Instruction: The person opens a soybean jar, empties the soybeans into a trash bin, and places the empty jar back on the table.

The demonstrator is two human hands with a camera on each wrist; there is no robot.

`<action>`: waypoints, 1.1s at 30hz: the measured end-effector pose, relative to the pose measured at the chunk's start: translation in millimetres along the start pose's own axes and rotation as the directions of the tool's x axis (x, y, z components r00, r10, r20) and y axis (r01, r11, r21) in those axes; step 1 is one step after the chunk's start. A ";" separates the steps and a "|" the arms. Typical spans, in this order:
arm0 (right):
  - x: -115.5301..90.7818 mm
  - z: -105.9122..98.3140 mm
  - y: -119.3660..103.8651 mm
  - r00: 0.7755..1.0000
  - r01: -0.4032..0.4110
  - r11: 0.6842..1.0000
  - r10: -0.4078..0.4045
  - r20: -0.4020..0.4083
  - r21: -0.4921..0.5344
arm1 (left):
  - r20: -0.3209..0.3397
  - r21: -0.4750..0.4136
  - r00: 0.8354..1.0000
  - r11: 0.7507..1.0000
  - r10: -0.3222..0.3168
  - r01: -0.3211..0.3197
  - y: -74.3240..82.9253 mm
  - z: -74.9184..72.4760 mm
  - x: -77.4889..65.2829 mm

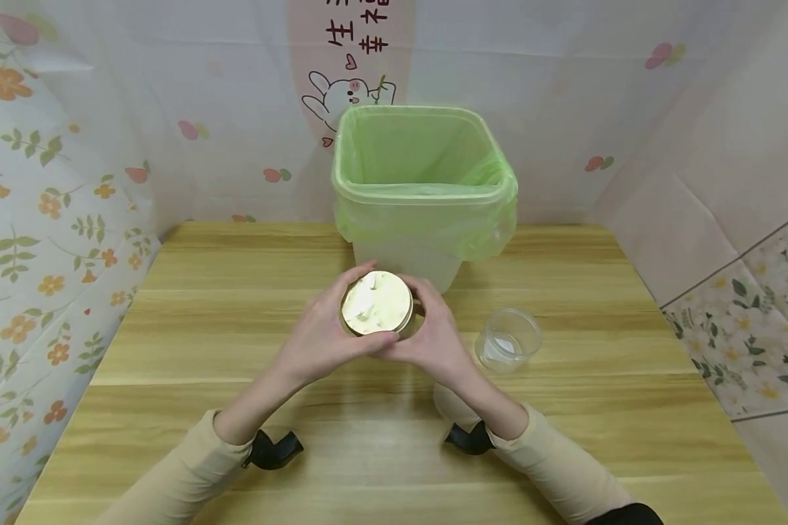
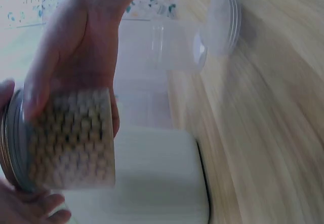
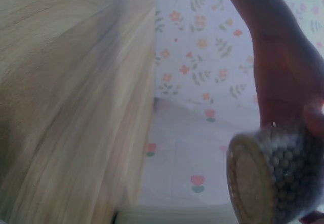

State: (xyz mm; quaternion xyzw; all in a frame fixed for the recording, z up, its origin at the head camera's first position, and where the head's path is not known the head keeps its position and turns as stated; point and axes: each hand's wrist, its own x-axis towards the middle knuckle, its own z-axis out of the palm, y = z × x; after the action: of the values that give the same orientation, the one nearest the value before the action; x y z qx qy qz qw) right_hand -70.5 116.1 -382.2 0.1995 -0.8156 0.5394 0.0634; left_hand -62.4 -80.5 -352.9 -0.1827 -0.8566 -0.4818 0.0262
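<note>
Both hands hold a clear jar packed with small round tan bean-like pieces, raised above the table in front of the bin. Its shiny gold lid faces up in the head view. My left hand curls around the lid end from the left, thumb along the near edge. From the right, my right hand grips the jar's body, its thumb close to the left thumb. The round base of the jar shows in the right wrist view.
A white bin with a green liner bag stands at the back of the wooden table. Right of the hands is a clear plastic cup. A clear round lid lies partly under the right forearm. Patterned cloth surrounds the table.
</note>
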 end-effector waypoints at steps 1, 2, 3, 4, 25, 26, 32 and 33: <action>-0.6 1.0 -0.5 1.000 0.011 1.000 -0.012 -0.026 -0.015 | -0.024 -0.013 1.000 1.000 -0.013 0.013 1.3 2.6 -0.1; -1.2 2.0 -0.4 0.999 0.021 0.999 -0.022 -0.049 -0.032 | -0.046 -0.019 0.999 0.999 -0.028 0.027 2.4 5.3 -0.2; -1.8 2.8 -0.4 0.997 0.025 0.998 -0.028 -0.071 -0.050 | -0.066 -0.025 0.997 0.999 -0.043 0.041 3.5 8.1 -0.1; -2.1 3.3 0.0 0.995 0.025 0.997 -0.031 -0.091 -0.067 | -0.086 -0.028 0.995 0.998 -0.056 0.054 4.5 11.1 0.5; 15.3 -50.5 -1.6 0.931 -0.185 0.935 0.069 0.360 0.301 | 0.140 -0.186 0.980 0.976 0.139 -0.112 0.9 -1.0 2.9; 15.8 -53.0 -0.9 0.916 -0.186 0.931 0.049 0.399 0.314 | 0.166 -0.195 0.971 0.971 0.173 -0.140 -0.8 -3.2 3.2; 19.2 -56.6 4.3 0.791 -0.208 0.909 -0.061 0.609 0.361 | 0.332 -0.246 0.890 0.939 0.313 -0.238 -8.7 -10.5 5.3; 19.6 -56.2 5.2 0.770 -0.216 0.904 -0.075 0.633 0.370 | 0.357 -0.263 0.872 0.932 0.335 -0.250 -9.7 -11.1 6.3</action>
State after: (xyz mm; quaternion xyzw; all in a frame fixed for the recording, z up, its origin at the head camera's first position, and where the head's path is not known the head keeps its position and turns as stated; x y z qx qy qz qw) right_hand -96.7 163.7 -357.4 0.3464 -0.6594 0.6054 -0.2805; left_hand -72.9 -92.5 -353.4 -0.4061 -0.7510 -0.5122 -0.0940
